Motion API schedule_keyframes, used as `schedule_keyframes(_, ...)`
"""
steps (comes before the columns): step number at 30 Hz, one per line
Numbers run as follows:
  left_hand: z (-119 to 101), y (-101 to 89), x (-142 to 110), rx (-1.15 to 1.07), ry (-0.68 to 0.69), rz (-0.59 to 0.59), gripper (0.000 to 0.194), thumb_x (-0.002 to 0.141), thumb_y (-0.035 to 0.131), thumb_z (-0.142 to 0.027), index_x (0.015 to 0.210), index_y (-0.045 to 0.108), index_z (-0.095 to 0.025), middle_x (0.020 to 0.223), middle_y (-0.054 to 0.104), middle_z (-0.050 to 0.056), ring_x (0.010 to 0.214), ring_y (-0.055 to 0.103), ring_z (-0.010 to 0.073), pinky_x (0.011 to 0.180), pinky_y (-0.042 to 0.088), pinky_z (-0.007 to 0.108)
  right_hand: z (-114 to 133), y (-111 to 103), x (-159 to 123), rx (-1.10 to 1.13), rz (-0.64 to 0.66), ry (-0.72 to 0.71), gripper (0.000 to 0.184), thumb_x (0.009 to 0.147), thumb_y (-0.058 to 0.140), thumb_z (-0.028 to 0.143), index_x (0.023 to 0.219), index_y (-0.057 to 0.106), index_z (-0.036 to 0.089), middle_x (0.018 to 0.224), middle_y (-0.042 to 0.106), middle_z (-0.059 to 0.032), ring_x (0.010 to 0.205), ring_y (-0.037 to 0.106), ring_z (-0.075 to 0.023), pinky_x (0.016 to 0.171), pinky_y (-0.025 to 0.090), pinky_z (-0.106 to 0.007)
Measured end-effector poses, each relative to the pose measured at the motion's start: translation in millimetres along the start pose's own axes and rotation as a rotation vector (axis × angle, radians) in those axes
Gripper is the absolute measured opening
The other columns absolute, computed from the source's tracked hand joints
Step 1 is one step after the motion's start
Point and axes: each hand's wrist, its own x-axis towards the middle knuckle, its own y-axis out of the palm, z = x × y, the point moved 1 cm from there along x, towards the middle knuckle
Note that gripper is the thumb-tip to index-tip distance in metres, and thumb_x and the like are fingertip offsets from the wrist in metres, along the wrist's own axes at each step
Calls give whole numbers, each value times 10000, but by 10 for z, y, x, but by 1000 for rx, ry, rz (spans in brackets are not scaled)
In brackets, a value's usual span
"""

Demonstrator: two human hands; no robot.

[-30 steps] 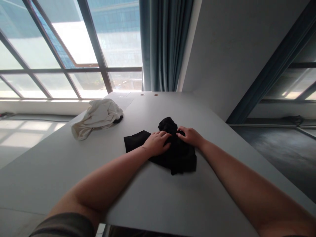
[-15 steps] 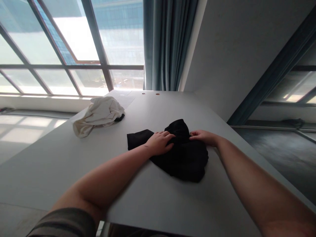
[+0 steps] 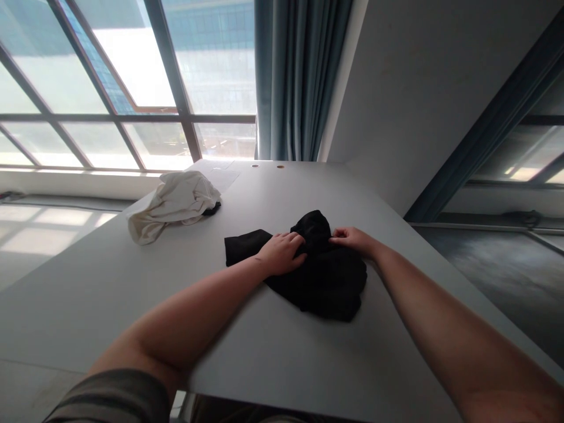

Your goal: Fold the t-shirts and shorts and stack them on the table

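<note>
A crumpled black garment (image 3: 326, 282) lies on the white table in front of me; its exact kind is not clear. One flat part of it sticks out to the left, and a bunched lump rises at the far side. Across its middle rests my left hand (image 3: 282, 252), fingers bent over the cloth and thumb apart, with fabric gathered between them. At the garment's right side, my right hand (image 3: 352, 239) pinches the cloth's edge between thumb and fingers.
The white table (image 3: 176, 305) stretches away toward a window and a blue-grey curtain (image 3: 295, 82). A rumpled white cloth (image 3: 176, 202) with a dark bit at its right lies on the left edge. Two round holes are near the far end.
My right hand has moved rightward, drawing the black fabric out so it spreads wider on that side, then slightly back left. My left hand has stayed on the cloth.
</note>
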Motion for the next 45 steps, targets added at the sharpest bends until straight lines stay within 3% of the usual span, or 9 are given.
schedule_keyframes(7, -25, -4, 5, -8, -40, -22, 230, 966, 613, -376, 1142, 594, -230, 1182, 710, 82, 1136, 669, 283, 982, 516, 429, 55, 11, -5, -12, 11, -22, 568, 693, 782, 694, 801, 578, 175, 681, 552, 38, 646, 499, -120, 626, 397, -257)
schedule_keyframes(11, 48, -71, 17, -34, -249, -137, 139, 1003, 530, -355, 1044, 581, -232, 1056, 724, 77, 1016, 690, 267, 884, 525, 391, 86, 10, -27, 19, 69, -35, 572, 705, 772, 703, 784, 555, 180, 672, 526, 46, 640, 473, -113, 627, 379, -256)
schedule_keyframes(18, 666, -386, 53, -40, -613, -282, 150, 924, 557, -310, 801, 504, -242, 787, 636, 30, 761, 592, 226, 669, 381, 333, 47, -19, -24, -3, 35, -58, 547, 738, 725, 693, 746, 468, 209, 635, 461, 58, 596, 412, -108, 586, 330, -258)
schedule_keyframes(24, 1381, -617, -115, -84, -808, -466, 278, 869, 574, -283, 679, 375, -243, 609, 410, -37, 648, 432, 176, 614, 273, 317, 2, -53, -31, -173, -345, -123, 386, 849, 598, 570, 751, 430, 237, 606, 469, 38, 587, 426, -141, 587, 327, -283)
schedule_keyframes(28, 1513, -733, -240, -60, -866, -639, 249, 848, 571, -236, 707, 366, -244, 625, 391, -51, 639, 408, 162, 619, 284, 306, 46, -86, -58, -307, -628, -160, 326, 910, 545, 508, 754, 438, 242, 643, 502, 4, 635, 443, -170, 642, 348, -310)
schedule_keyframes(32, 1464, -737, -270, 0, -817, -795, 211, 876, 552, -217, 771, 371, -246, 694, 434, -46, 688, 451, 163, 676, 349, 290, 78, -112, -56, -453, -774, -274, 257, 933, 513, 429, 761, 445, 251, 805, 605, -73, 808, 548, -242, 788, 441, -363)
schedule_keyframes(37, 1408, -657, -240, 105, -690, -761, 66, 902, 547, -183, 943, 540, -234, 924, 598, 44, 907, 578, 233, 860, 453, 354, 87, -123, -50, -579, -822, -404, 187, 926, 540, 376, 797, 523, 241, 1008, 645, -134, 1022, 572, -312, 1015, 445, -476)
schedule_keyframes(41, 1229, -535, -198, 229, -513, -595, 432, 891, 588, -164, 1319, 591, -221, 1371, 578, 141, 1271, 525, 323, 1077, 409, 465, 347, 26, -121, -546, -895, -444, 183, 925, 569, 333, 1041, 622, 203, 1217, 600, -178, 1191, 551, -348, 1089, 427, -521)
schedule_keyframes(45, 1056, -313, -132, 193, -213, -236, 373, 969, 569, -257, 1327, 665, -299, 1472, 573, 91, 1372, 486, 312, 1165, 353, 496, 697, 428, -202, -543, -495, -661, 236, 1000, 533, 341, 1152, 676, 232, 1258, 640, -124, 1229, 584, -291, 1130, 434, -453)
